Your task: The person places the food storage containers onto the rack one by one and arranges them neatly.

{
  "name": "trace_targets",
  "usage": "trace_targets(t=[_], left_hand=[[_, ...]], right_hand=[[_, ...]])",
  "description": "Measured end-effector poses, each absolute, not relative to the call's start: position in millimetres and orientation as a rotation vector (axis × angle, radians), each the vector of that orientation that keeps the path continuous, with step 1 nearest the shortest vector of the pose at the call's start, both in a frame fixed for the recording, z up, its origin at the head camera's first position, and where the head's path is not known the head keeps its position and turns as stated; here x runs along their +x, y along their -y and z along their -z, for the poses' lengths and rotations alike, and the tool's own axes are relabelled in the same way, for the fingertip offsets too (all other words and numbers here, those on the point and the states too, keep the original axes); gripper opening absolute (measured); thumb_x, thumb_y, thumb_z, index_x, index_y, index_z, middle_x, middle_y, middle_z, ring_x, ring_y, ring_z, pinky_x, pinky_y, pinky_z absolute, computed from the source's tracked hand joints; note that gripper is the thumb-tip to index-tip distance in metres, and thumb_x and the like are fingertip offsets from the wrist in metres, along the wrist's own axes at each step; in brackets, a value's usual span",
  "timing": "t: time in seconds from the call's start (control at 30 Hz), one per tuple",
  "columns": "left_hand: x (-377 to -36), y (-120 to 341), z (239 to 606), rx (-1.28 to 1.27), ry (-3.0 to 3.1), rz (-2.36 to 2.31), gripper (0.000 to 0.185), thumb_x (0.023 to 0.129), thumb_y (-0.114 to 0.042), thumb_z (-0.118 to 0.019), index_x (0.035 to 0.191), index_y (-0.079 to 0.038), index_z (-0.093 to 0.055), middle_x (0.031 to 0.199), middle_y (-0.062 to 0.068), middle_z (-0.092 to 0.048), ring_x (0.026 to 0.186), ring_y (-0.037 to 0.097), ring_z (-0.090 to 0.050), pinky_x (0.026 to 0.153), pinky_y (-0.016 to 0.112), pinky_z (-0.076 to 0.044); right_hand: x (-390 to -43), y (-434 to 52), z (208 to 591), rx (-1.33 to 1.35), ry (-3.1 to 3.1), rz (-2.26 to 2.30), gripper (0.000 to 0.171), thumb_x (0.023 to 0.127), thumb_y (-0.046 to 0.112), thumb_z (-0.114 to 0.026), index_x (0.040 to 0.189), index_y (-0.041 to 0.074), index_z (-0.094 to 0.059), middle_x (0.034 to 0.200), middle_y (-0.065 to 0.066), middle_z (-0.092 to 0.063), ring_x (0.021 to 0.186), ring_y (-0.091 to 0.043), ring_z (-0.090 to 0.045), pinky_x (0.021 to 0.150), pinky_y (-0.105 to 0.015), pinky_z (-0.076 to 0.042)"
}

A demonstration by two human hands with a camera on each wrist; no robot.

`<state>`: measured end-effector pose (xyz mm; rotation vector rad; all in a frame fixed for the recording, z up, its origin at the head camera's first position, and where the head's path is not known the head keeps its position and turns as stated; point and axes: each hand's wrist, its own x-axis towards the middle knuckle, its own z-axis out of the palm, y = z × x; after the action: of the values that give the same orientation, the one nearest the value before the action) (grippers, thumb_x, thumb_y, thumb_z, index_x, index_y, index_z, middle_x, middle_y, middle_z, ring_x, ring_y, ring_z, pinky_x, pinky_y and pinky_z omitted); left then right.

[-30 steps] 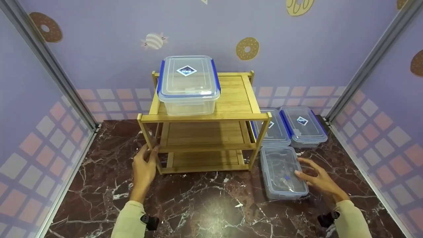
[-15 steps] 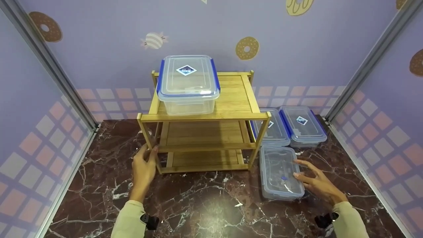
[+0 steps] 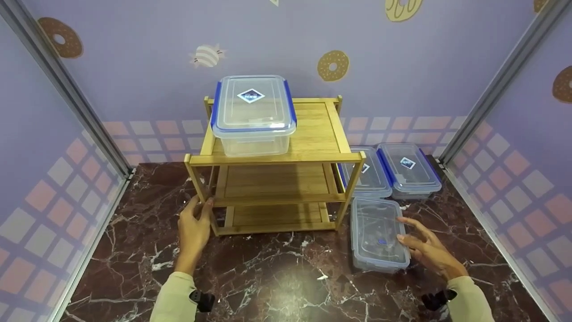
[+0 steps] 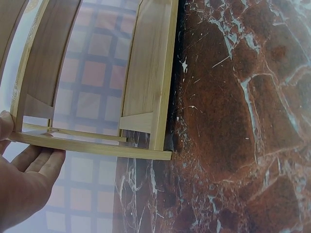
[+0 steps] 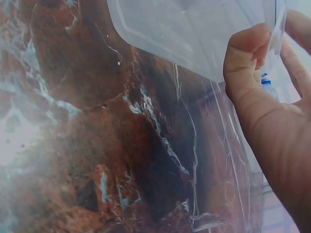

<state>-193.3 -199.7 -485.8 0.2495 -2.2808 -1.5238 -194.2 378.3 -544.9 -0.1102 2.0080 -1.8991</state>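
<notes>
The right hand (image 3: 424, 250) rests against the right edge of a flat clear container (image 3: 378, 233), thumb on the lid and fingers spread along its side. In the right wrist view the thumb (image 5: 245, 58) presses on the transparent lid's rim, with the other fingers behind the plastic, so the hand pinches that edge lightly. The flat clear container (image 5: 194, 29) lies on the marble table (image 3: 277, 277), just to the right of the front right leg of the wooden shelf rack (image 3: 272, 179) and directly in front of the right hand.

The left hand (image 3: 194, 223) holds the rack's front left leg low down, thumb and fingers curled round the post. The left wrist view shows the fingers (image 4: 41, 160) lying under a thin bamboo bar of the wooden shelf rack (image 4: 150, 77), touching it.

On the rack's top tier, toward its left side, stands a deep lidded box (image 3: 253, 114) with blue clips. Behind the flat clear container, at the rack's right side, two more shallow containers (image 3: 393, 172) with blue clips lie side by side on the table, touching each other. The middle and bottom tiers show bare wood. Purple walls with doughnut pictures enclose the table.
</notes>
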Motion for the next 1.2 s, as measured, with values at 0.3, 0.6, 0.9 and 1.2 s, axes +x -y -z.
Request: trace_targets(t=[0.3,0.6,0.9,1.2], left_hand=[[-193,199,485,0.246,2.272,1.503,0.038,0.105,-0.03,-0.059,0.134,-0.006,-0.063,0.121,0.024,-0.069,0.108,0.04,-0.068,0.094,0.057,-0.052],[-194,199,484,0.238,2.269,1.494,0.038,0.105,-0.029,-0.059,0.134,-0.005,-0.063,0.115,0.024,-0.071,0.104,0.039,-0.07,0.092,0.056,-0.053],[-193,201,484,0.217,2.275,1.556,0.043,0.105,-0.031,-0.057,0.139,-0.005,-0.058,0.124,0.027,-0.066,0.113,0.044,-0.065,0.092,0.059,-0.052],[-194,199,486,0.215,2.25,1.537,0.039,0.105,-0.027,-0.058,0.135,-0.002,-0.061,0.122,0.029,-0.067,0.111,0.043,-0.066,0.093,0.058,-0.053]], right_hand=[[-189,-381,546,-0.121,-1.941,2.052,0.058,0.106,0.009,-0.051,0.158,0.011,-0.025,0.147,-0.013,-0.032,0.112,-0.021,-0.061,0.092,-0.039,-0.055],[-182,-389,538,-0.1,-1.905,2.172,0.056,0.106,0.004,-0.049,0.156,0.013,-0.027,0.133,-0.016,-0.058,0.116,-0.028,-0.064,0.092,-0.046,-0.056],[-174,-397,524,-0.192,-1.774,2.363,0.051,0.106,-0.002,-0.04,0.153,0.018,-0.035,0.12,-0.013,-0.069,0.105,-0.029,-0.07,0.086,-0.044,-0.059],[-176,-400,504,-0.346,-1.578,2.534,0.051,0.105,-0.008,-0.031,0.148,0.018,-0.04,0.124,-0.017,-0.063,0.108,-0.033,-0.068,0.088,-0.048,-0.057]])
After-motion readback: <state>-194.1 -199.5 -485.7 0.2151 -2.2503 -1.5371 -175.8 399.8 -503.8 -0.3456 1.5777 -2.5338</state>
